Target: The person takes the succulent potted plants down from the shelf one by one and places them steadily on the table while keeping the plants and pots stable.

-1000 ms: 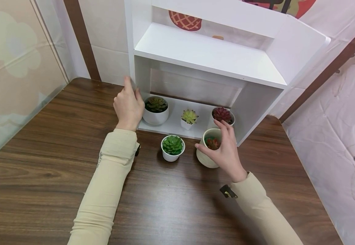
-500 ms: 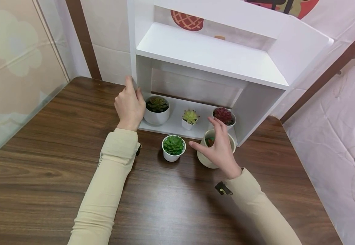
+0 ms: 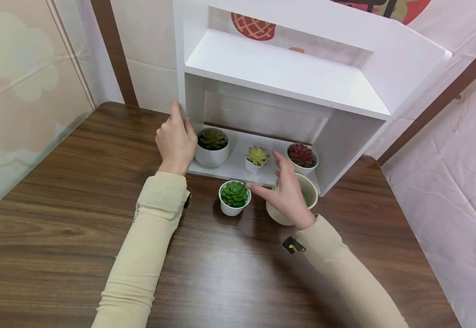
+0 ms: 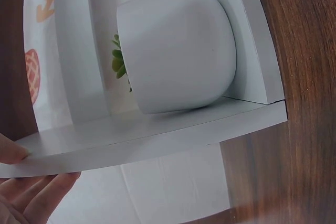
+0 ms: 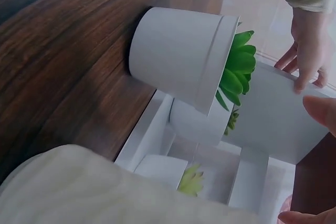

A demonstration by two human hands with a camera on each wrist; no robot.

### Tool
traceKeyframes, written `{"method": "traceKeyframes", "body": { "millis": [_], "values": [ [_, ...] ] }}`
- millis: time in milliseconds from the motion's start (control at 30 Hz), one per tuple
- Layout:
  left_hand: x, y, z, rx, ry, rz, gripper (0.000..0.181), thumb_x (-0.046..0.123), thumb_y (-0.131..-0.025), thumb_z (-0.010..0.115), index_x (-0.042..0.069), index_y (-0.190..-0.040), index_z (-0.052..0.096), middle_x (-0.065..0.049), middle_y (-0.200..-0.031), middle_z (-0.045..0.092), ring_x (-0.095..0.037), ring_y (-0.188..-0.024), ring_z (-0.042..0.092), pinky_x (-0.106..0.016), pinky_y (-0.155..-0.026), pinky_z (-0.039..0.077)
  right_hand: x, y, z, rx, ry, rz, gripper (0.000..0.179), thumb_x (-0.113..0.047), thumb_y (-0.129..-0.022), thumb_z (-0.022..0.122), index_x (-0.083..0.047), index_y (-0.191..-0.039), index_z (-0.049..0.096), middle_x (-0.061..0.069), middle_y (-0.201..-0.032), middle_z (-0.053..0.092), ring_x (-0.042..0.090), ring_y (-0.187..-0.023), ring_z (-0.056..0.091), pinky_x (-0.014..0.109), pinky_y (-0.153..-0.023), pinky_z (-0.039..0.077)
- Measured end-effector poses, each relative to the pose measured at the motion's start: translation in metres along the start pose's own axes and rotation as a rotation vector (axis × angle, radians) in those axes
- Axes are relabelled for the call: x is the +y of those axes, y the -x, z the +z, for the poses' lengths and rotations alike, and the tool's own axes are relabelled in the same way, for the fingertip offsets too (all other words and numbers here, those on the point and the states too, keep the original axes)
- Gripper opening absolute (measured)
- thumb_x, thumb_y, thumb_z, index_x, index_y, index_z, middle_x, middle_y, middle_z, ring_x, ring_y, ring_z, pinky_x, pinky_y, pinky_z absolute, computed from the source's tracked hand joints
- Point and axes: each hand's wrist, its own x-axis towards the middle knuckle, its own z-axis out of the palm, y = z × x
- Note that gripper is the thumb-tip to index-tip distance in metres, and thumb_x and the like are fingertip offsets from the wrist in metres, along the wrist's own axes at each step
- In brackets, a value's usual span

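Observation:
My left hand holds the left side panel of a white shelf; in the left wrist view the thumb lies on one face, the fingers on the other. Above the cream pot hovers my right hand, its thumb and fingers spread apart with nothing between them. Its thumb tip appears close to the green succulent in a white pot, which stands on the table before the shelf. The right hand hides part of the cream pot and its contents.
On the shelf's bottom board stand a dark green succulent in a round white pot, a small yellow-green succulent and a red succulent in a white pot. The brown wooden table spreads in front. Printed cloth hangs around it.
My right hand has moved left across the cream pot toward the green succulent, fingers still spread. The left hand keeps its hold on the side panel.

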Motion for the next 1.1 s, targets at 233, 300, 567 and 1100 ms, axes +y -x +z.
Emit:
{"method": "traceKeyframes", "body": {
  "millis": [233, 300, 567, 1100],
  "values": [
    [0.0, 0.0, 0.0, -0.006, -0.001, -0.002, 0.028, 0.018, -0.099, 0.048, 0.001, -0.122, 0.045, -0.029, -0.1, 0.067, -0.052, -0.084, 0.064, -0.06, -0.068, 0.047, -0.006, -0.013, 0.009, -0.034, -0.033, -0.009, 0.094, -0.029, -0.077, 0.08, -0.005, -0.149, 0.025, 0.016, -0.15, 0.032, 0.031, -0.133, 0.04, 0.041, -0.107, 0.037],
    [0.0, 0.0, 0.0, -0.007, -0.001, -0.003, 0.028, 0.019, -0.1, 0.047, 0.001, -0.121, 0.044, -0.029, -0.1, 0.067, -0.052, -0.083, 0.064, -0.06, -0.068, 0.047, -0.006, -0.016, 0.011, -0.041, -0.035, -0.016, 0.093, -0.028, -0.077, 0.08, -0.004, -0.148, 0.026, 0.019, -0.149, 0.033, 0.033, -0.132, 0.04, 0.044, -0.106, 0.038],
    [0.001, 0.001, -0.001, -0.001, 0.004, 0.0, 0.027, 0.017, -0.099, 0.049, 0.001, -0.12, 0.045, -0.029, -0.1, 0.067, -0.051, -0.083, 0.064, -0.06, -0.067, 0.047, -0.015, -0.027, 0.017, -0.06, 0.014, 0.007, 0.096, -0.034, -0.075, 0.08, -0.004, -0.149, 0.026, 0.018, -0.148, 0.035, 0.033, -0.131, 0.041, 0.043, -0.107, 0.036],
    [0.0, 0.001, -0.002, -0.001, -0.008, 0.011, 0.028, 0.017, -0.099, 0.049, 0.001, -0.121, 0.044, -0.028, -0.1, 0.067, -0.052, -0.081, 0.064, -0.06, -0.067, 0.047, -0.033, -0.046, 0.027, -0.127, 0.028, 0.014, 0.097, -0.036, -0.076, 0.079, -0.007, -0.15, 0.024, 0.016, -0.149, 0.033, 0.026, -0.134, 0.04, 0.041, -0.104, 0.039]
  ]
}}
